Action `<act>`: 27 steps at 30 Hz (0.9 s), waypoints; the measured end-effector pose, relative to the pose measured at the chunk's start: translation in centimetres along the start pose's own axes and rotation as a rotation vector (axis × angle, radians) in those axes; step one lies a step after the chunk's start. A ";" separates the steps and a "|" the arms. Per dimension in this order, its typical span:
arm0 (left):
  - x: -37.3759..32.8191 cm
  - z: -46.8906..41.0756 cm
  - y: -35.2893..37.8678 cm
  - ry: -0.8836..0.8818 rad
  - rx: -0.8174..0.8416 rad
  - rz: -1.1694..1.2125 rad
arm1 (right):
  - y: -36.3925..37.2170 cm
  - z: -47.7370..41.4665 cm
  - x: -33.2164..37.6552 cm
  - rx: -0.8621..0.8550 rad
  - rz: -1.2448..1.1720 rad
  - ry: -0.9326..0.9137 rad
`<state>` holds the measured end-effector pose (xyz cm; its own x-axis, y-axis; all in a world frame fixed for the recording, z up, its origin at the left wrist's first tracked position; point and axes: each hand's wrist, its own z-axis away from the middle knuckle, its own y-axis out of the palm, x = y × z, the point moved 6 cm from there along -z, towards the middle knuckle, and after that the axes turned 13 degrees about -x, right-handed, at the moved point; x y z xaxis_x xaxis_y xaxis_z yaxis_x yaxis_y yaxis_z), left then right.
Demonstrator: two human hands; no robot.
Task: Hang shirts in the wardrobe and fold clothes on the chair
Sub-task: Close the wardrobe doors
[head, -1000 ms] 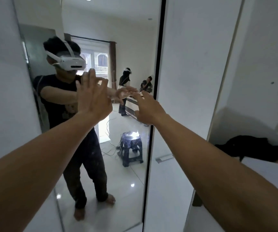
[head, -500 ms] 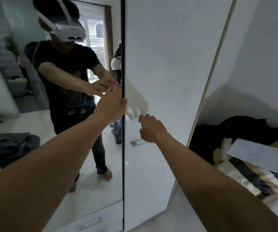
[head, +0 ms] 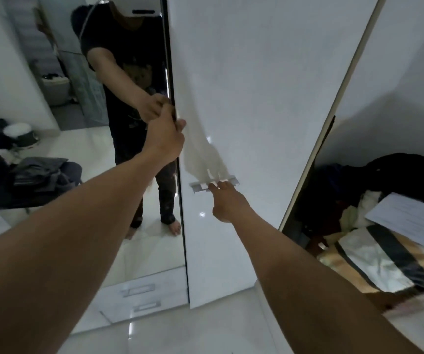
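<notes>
A white wardrobe door (head: 256, 98) stands in front of me, next to a mirrored door (head: 139, 200). My left hand (head: 163, 136) grips the white door's left edge, fingers curled round it. My right hand (head: 227, 201) reaches lower, its fingertips hooked on the metal handle (head: 213, 184) of the white door. To the right an open wardrobe section (head: 359, 226) holds a heap of dark clothes (head: 397, 175), a striped fabric (head: 384, 259) and a white sheet of paper (head: 410, 218). In the mirror a chair with grey clothes (head: 39, 175) shows at the left.
The mirror reflects a person in a black shirt with a headset. Drawers with metal handles (head: 139, 297) sit under the mirrored door. A glossy white tile floor (head: 180, 335) lies below. An open door edge (head: 333, 123) runs diagonally at the right.
My view tilted down. My left hand closed round the white door's edge, and my right hand dropped from mid-door to the metal handle.
</notes>
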<state>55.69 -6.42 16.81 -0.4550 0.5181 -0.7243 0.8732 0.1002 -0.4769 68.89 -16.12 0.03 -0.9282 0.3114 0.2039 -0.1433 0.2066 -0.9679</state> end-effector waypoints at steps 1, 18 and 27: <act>-0.3 0.4 -0.2 0.008 -0.002 -0.008 | 0.1 0.4 0.0 0.009 -0.003 0.001; -9.6 16.4 -2.7 0.246 0.099 0.109 | -10.0 17.5 -3.1 0.042 0.079 0.102; -17.2 23.5 1.3 0.316 0.292 0.145 | -28.8 24.2 -5.0 -0.440 -0.218 0.203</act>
<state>60.52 -35.20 16.94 -0.2163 0.7475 -0.6281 0.8173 -0.2133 -0.5352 69.29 -46.06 23.32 -0.8016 0.3823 0.4597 -0.1267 0.6429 -0.7554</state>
